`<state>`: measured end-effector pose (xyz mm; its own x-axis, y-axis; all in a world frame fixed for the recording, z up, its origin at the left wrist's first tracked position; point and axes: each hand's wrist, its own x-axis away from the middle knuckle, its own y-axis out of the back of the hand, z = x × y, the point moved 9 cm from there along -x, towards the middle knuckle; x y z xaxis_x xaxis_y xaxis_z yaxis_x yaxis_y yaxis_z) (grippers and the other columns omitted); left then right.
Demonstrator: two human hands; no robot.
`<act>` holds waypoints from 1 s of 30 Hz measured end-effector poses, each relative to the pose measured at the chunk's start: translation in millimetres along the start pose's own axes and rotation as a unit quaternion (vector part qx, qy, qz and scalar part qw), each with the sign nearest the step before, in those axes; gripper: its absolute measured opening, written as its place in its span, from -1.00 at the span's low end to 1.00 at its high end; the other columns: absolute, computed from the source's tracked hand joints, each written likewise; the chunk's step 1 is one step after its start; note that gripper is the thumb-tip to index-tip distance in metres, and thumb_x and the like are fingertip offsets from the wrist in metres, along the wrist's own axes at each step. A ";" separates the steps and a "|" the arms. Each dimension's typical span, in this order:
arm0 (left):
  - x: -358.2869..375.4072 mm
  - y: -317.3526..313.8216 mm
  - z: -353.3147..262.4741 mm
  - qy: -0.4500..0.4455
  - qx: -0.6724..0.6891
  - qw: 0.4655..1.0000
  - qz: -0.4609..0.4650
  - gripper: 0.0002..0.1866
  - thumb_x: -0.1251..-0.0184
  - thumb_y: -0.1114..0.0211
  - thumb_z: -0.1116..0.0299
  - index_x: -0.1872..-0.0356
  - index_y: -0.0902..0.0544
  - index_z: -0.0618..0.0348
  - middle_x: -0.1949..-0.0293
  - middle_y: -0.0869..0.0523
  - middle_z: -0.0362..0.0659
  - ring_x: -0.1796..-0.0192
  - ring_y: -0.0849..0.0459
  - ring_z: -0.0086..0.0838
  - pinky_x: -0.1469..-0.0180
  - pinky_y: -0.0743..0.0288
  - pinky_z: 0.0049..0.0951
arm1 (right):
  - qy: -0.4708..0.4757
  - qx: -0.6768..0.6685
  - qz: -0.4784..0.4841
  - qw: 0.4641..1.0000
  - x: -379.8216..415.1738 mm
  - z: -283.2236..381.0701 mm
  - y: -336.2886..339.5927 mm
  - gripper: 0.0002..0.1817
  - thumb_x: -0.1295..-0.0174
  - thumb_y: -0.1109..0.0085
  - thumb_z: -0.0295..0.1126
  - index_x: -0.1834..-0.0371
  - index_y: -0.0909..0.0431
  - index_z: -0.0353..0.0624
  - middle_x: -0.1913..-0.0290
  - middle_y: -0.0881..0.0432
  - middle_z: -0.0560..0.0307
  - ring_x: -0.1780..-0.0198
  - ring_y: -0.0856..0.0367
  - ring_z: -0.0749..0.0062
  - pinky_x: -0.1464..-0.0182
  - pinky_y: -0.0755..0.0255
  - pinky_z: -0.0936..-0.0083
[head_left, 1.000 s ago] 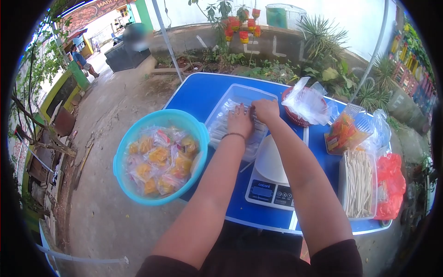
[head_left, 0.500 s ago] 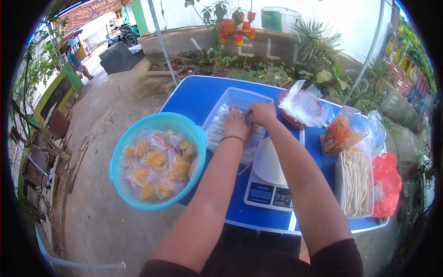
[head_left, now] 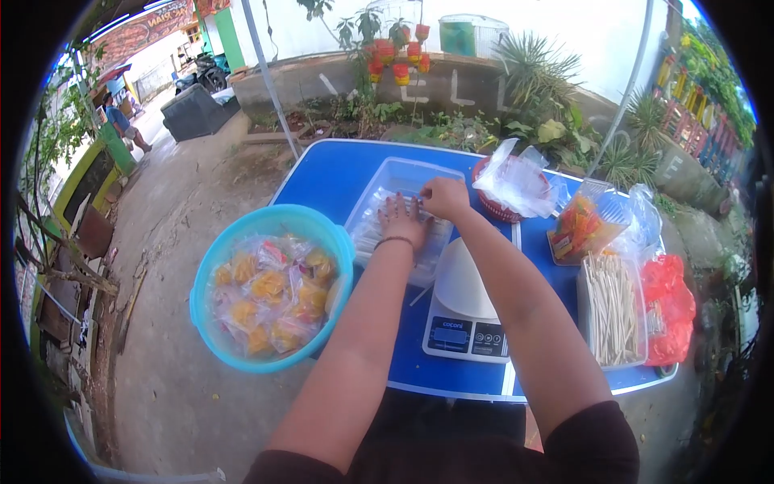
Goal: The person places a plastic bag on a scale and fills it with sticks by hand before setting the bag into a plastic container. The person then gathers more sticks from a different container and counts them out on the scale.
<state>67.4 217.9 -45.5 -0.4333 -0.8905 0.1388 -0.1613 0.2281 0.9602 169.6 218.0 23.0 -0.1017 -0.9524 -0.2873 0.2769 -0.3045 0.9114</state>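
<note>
A clear plastic box (head_left: 398,167) on the blue table (head_left: 322,173) holds several long, pale wrapped pieces (head_left: 368,234). My left hand (head_left: 405,221) lies on these pieces with its fingers spread. At the box's right side, my right hand (head_left: 444,198) has its fingers curled together near the tips of my left hand; what they pinch, if anything, is too small to name. Below my right hand stands a white kitchen scale (head_left: 463,298), partly covered by my right forearm.
A turquoise basin (head_left: 198,310) with bagged yellow food stands at the left. To the right are a red basket (head_left: 493,206) with plastic bags, an orange-filled container (head_left: 579,226), a box of wooden sticks (head_left: 611,310) and a red bag (head_left: 667,310). A person (head_left: 121,123) sits far left.
The whole view has shifted slightly, so the table contents appear a little lower and further left. Both hands remain at the box, the left still spread and the right still curled.
</note>
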 end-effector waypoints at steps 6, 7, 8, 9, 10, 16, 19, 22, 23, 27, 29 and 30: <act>7.0 22.9 -14.3 -0.031 -0.103 0.994 -0.014 -0.32 -0.42 0.05 0.06 -0.52 -0.13 0.02 -0.57 0.09 0.06 -0.60 0.22 0.01 -0.52 0.30 0.18 | 0.043 -0.117 -0.041 0.991 11.6 -2.9 8.0 -0.74 -0.09 -0.12 -0.35 0.19 -0.74 0.04 0.21 -0.75 0.16 0.05 -0.68 0.22 -0.10 -0.34 0.11; 11.8 29.1 -22.7 -0.053 -0.099 0.992 -0.054 -0.33 -0.37 0.01 0.16 -0.50 -0.16 0.08 -0.55 0.02 0.07 -0.59 0.16 0.00 -0.51 0.30 0.23 | 0.046 -0.078 -0.062 0.994 26.3 9.4 24.8 -0.72 -0.10 -0.11 -0.36 0.13 -0.72 0.06 0.15 -0.74 0.12 0.01 -0.66 0.19 -0.11 -0.33 0.13; 18.7 36.2 -31.9 -0.064 -0.106 0.989 -0.076 -0.34 -0.38 0.01 0.15 -0.49 -0.18 0.08 -0.54 -0.02 0.08 -0.59 0.13 0.01 -0.50 0.29 0.25 | 0.040 -0.088 -0.099 0.990 36.7 15.0 40.9 -0.72 -0.09 -0.13 -0.35 0.14 -0.71 0.06 0.14 -0.73 0.10 0.00 -0.65 0.16 -0.11 -0.32 0.12; 28.8 45.2 -43.8 -0.078 -0.111 0.986 -0.096 -0.35 -0.38 0.00 0.15 -0.48 -0.20 0.08 -0.53 -0.05 0.08 -0.58 0.11 0.01 -0.49 0.29 0.27 | 0.031 -0.094 -0.136 0.986 47.9 16.8 55.2 -0.73 -0.09 -0.14 -0.34 0.14 -0.71 0.06 0.13 -0.72 0.08 0.00 -0.64 0.12 -0.12 -0.31 0.12; 39.1 52.8 -57.4 -0.093 -0.115 0.982 -0.115 -0.36 -0.39 0.00 0.14 -0.47 -0.21 0.08 -0.52 -0.09 0.09 -0.58 0.08 0.01 -0.49 0.29 0.29 | 0.021 -0.099 -0.183 0.978 60.9 16.5 71.2 -0.74 -0.10 -0.14 -0.36 0.15 -0.70 0.03 0.14 -0.71 0.06 0.03 -0.63 0.10 -0.08 -0.33 0.12; 127.9 72.3 -158.3 -0.286 -0.169 0.912 -0.241 -0.38 -0.39 -0.01 0.08 -0.43 -0.27 0.08 -0.48 -0.21 0.07 -0.56 0.02 0.03 -0.46 0.26 0.34 | 0.002 -0.141 -0.340 0.930 174.4 -3.4 157.3 -0.80 -0.14 -0.09 -0.50 0.19 -0.65 -0.15 0.24 -0.66 -0.04 0.15 -0.61 0.02 0.06 -0.44 0.16; 171.2 54.5 -208.3 -0.387 -0.114 0.892 -0.203 -0.41 -0.33 -0.13 0.21 -0.37 -0.36 0.13 -0.44 -0.31 0.03 -0.54 -0.07 0.00 -0.45 0.16 0.33 | -0.026 -0.090 -0.345 0.934 233.5 -23.8 191.8 -0.81 -0.14 -0.10 -0.52 0.20 -0.65 -0.19 0.25 -0.65 -0.08 0.16 -0.60 -0.01 0.07 -0.47 0.16; 207.5 33.6 -252.5 -0.469 -0.002 0.875 -0.122 -0.45 -0.31 -0.16 0.27 -0.33 -0.41 0.18 -0.40 -0.38 0.03 -0.51 -0.17 -0.02 -0.44 0.07 0.29 | -0.100 -0.070 -0.324 0.938 288.0 -55.5 215.5 -0.84 -0.17 -0.11 -0.51 0.23 -0.65 -0.23 0.27 -0.64 -0.09 0.16 -0.60 -0.05 0.08 -0.49 0.15; 219.6 27.3 -264.8 -0.491 0.048 0.865 -0.091 -0.46 -0.31 -0.16 0.28 -0.31 -0.43 0.20 -0.38 -0.41 0.03 -0.49 -0.22 -0.04 -0.44 0.05 0.27 | -0.134 -0.064 -0.306 0.940 304.8 -67.1 220.8 -0.85 -0.17 -0.11 -0.50 0.25 -0.65 -0.24 0.27 -0.64 -0.10 0.17 -0.60 -0.06 0.08 -0.49 0.15; 257.2 8.0 -302.3 -0.532 0.085 0.839 -0.074 -0.51 -0.40 -0.08 0.23 -0.29 -0.46 0.22 -0.34 -0.46 0.03 -0.45 -0.31 -0.06 -0.45 0.05 0.23 | -0.241 0.056 -0.269 0.931 367.9 -119.3 232.8 -0.87 -0.16 -0.14 -0.47 0.30 -0.64 -0.25 0.29 -0.62 -0.12 0.19 -0.61 -0.07 0.09 -0.49 0.14; 265.9 -2.9 -314.6 -0.550 0.050 0.829 -0.088 -0.52 -0.44 -0.05 0.21 -0.29 -0.46 0.22 -0.35 -0.45 0.03 -0.45 -0.31 -0.08 -0.46 0.06 0.22 | -0.279 0.136 -0.241 0.920 388.7 -138.5 238.5 -0.84 -0.15 -0.19 -0.42 0.34 -0.61 -0.32 0.31 -0.60 -0.19 0.19 -0.61 -0.10 0.10 -0.49 0.11; 267.2 -7.8 -319.0 -0.552 0.040 0.829 -0.086 -0.52 -0.44 -0.03 0.19 -0.29 -0.46 0.22 -0.35 -0.45 0.03 -0.45 -0.31 -0.10 -0.46 0.06 0.22 | -0.286 0.136 -0.223 0.922 391.6 -141.8 239.1 -0.83 -0.15 -0.19 -0.41 0.35 -0.61 -0.33 0.30 -0.60 -0.21 0.19 -0.61 -0.10 0.10 -0.49 0.11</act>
<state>235.8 -147.4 61.4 -0.9374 -0.0205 -0.3475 -0.3445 0.1991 0.9174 331.5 -229.6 86.6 -0.6559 -0.5479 -0.5192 -0.1551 -0.5753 0.8031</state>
